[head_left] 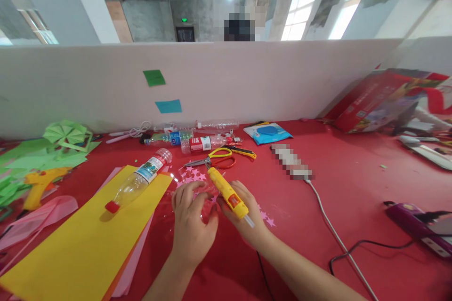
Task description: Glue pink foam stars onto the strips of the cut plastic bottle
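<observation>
In the middle of the red table, my right hand (247,214) is closed round a yellow hot glue gun (228,193). A clear glue stick (249,221) juts from its near end, and its nozzle points away from me. Close by on the left is my left hand (192,225), fingers and thumb curved inward. Clear, shiny plastic glints by its fingertips, but what the hand grips is hard to make out. Pink paper stars (190,176) lie scattered beyond the hands and under them. Scissors (212,156) with yellow and red handles rest just past the nozzle.
A plastic bottle (139,178) lies on yellow paper (88,235) at left, near a second glue gun (38,188) and green paper pieces (65,134). More bottles (205,144), a wipes pack (268,132) and a white partition (219,80) stand behind. Cables and a purple power strip (416,225) are right.
</observation>
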Tool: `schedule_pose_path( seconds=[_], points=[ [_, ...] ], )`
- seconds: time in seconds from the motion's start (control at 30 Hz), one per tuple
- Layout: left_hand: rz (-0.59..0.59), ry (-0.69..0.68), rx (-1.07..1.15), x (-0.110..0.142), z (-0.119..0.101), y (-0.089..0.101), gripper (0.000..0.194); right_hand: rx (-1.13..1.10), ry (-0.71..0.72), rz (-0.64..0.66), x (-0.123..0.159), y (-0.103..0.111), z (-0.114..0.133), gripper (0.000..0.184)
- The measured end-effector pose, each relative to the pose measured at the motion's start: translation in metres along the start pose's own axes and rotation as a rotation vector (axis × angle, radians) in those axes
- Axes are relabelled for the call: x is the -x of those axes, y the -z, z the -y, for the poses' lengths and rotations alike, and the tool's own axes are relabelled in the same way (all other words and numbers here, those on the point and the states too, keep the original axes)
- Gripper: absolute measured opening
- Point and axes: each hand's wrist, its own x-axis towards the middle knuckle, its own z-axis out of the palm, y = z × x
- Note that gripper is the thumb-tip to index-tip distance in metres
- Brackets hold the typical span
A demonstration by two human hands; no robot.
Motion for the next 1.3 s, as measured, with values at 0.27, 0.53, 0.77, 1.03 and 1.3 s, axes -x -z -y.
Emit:
schedule_pose_path(
  seconds=[0.27,0.53,0.77,1.03,1.3],
  points=[
    [-0.005,0.006,0.030,0.0001,0.0020,0.0010,0.008,0.015,0.012,0.012,0.0000,0.0003,0.0026,0.018],
    [-0.002,0.011,0.027,-0.0005,0.0020,-0.0002,0.014,0.006,0.007,0.004,0.0003,-0.0007,0.0033,0.019],
    [0.037,0.037,0.006,0.0010,0.0021,-0.0006,0.013,0.006,0.021,0.015,0.0000,0.0005,0.0064,0.019],
    [0.036,0.043,0.023,-0.0018,0.0010,0.0015,0.010,0.015,0.042,0.018,-0.0011,-0.0001,0.0064,0.018],
    [0.005,0.071,0.010,-0.0002,-0.0004,-0.0011,0.013,0.030,0.050,0.025,0.0018,-0.0039,0.0043,0.020]
  ],
)
